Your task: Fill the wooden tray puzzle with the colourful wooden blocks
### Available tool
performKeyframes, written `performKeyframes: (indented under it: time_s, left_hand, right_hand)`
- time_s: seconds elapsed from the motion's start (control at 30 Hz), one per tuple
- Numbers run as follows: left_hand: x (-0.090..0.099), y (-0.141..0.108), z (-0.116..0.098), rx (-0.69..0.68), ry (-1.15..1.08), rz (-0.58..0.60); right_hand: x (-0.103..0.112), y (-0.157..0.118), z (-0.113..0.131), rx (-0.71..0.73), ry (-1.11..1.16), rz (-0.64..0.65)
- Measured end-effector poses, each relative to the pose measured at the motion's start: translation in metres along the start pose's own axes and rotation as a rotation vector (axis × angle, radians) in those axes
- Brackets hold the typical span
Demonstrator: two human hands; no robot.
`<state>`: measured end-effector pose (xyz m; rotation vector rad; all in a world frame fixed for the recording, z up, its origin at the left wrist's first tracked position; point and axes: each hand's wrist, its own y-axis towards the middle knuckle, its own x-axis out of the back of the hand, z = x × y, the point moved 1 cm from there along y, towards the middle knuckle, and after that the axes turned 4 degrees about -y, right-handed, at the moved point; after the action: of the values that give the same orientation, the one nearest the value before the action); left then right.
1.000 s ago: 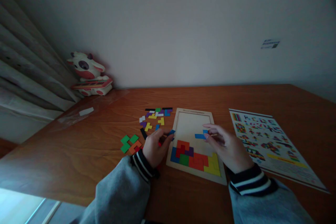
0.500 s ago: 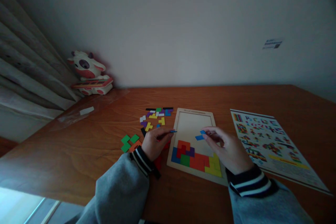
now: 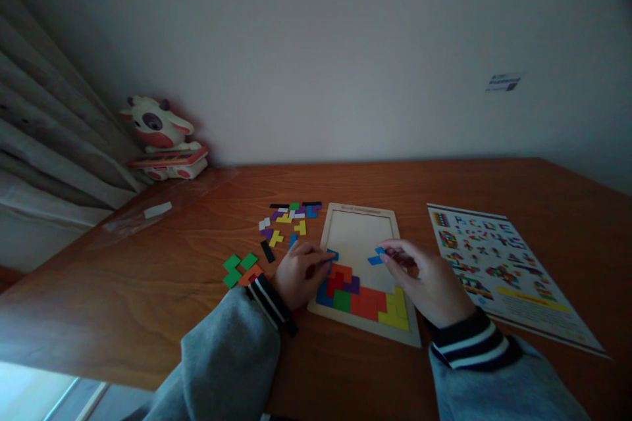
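Note:
A wooden puzzle board (image 3: 363,335) lies between my hands, its near end filled with red, blue, green, purple, orange and yellow pieces. My left hand (image 3: 299,271) pinches a small blue puzzle piece (image 3: 334,254) over the board's left edge, just above the orange piece (image 3: 342,272). Over the right side of the board, my right hand (image 3: 427,276) holds another blue puzzle piece (image 3: 376,260) between thumb and fingertips. The far half of the board shows its pale bare base.
Loose coloured pieces (image 3: 276,237) lie left of the board, with green pieces (image 3: 232,263) nearer my left sleeve. A printed pattern sheet (image 3: 503,263) is on the right. At the back left stands a cow toy (image 3: 162,138) beside a curtain (image 3: 59,118).
My left hand has moved right and slightly down, bringing its blue piece over the board's left edge. My right hand stays nearly still with its piece. The view has shifted slightly.

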<state>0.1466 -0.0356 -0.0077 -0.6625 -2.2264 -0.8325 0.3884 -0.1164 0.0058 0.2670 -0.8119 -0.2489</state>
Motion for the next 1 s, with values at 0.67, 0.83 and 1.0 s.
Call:
performKeyframes:
  time_s: [0.67,0.83,1.0]
  left_hand:
    - [0.0027,-0.0055,0.0013,-0.221,0.255,0.021]
    - [0.0041,-0.0059,-0.0013,-0.207,0.200,0.017]
    - [0.0058,-0.0049,-0.0047,-0.230,0.188,-0.019]
  right_hand:
    - [-0.0061,-0.0013,-0.0068,-0.042,-0.090,0.091]
    - [-0.0074,-0.0006,-0.0075,-0.052,-0.084,0.089]
    - [-0.0093,0.0002,-0.0083,-0.059,-0.129,0.110]
